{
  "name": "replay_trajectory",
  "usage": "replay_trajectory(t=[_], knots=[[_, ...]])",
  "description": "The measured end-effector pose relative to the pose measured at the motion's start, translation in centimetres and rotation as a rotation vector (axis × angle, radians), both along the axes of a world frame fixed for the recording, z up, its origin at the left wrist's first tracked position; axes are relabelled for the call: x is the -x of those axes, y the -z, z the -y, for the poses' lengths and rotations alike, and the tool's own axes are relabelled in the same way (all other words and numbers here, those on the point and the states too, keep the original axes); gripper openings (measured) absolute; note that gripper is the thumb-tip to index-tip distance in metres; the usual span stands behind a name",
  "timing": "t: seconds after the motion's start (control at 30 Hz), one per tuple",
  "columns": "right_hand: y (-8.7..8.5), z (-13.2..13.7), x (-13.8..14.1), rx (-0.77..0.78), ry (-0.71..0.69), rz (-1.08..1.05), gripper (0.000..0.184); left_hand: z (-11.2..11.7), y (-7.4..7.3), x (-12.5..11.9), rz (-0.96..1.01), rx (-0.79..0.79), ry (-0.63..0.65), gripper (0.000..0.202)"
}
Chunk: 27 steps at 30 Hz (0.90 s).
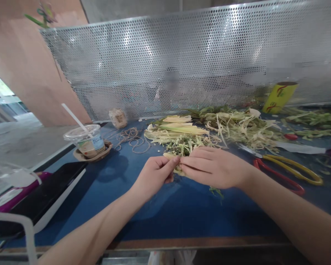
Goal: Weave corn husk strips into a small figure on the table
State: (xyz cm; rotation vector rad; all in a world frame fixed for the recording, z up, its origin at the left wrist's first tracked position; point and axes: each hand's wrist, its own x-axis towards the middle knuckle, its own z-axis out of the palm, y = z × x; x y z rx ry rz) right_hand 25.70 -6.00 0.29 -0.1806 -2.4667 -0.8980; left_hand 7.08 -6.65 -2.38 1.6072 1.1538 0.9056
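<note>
My left hand [156, 176] and my right hand [213, 167] meet above the blue table [105, 195], both pinched on a small pale yellow-green leaf piece [177, 170] held between them. A few green strands [216, 191] hang below my right hand. Just beyond the hands lies a heap of cut leaf bits [183, 144], and behind it a stack of pale leaf strips [176, 129]. Most of the held piece is hidden by my fingers.
A lidded plastic cup with a straw [88, 141] stands at the left on a small dish. Loose twine [131, 139] lies beside it. Red and yellow scissors [284, 170] lie at the right. A pile of leaf scraps [242, 127], a yellow cup [280, 97] and a perforated metal screen [182, 59] stand behind.
</note>
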Motion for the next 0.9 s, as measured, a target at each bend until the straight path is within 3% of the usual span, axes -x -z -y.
replay_trajectory(t=[0.1,0.3,0.47,0.53,0.73,0.9], knots=[[0.4,0.0,0.1,0.018,0.004,0.024,0.017,-0.1,0.2,0.1,-0.029,-0.019,-0.012,0.046],[0.9,0.3,0.9,0.304,0.096,-0.149,0.017,-0.2,-0.1,0.3,-0.061,-0.063,-0.021,0.045],[0.9,0.3,1.1,0.176,-0.059,-0.206,0.020,0.0,-0.6,-0.1,0.105,0.041,-0.014,0.045],[1.2,0.3,1.3,0.128,-0.018,-0.216,0.024,0.1,-0.8,-0.4,0.214,0.114,-0.003,0.045],[2.4,0.5,2.0,-0.130,0.125,-0.296,0.008,0.3,-1.0,-0.8,0.427,0.278,-0.071,0.037],[2.4,0.7,2.0,-0.213,0.056,-0.294,0.006,0.5,-1.3,-1.1,0.504,0.290,-0.077,0.033]])
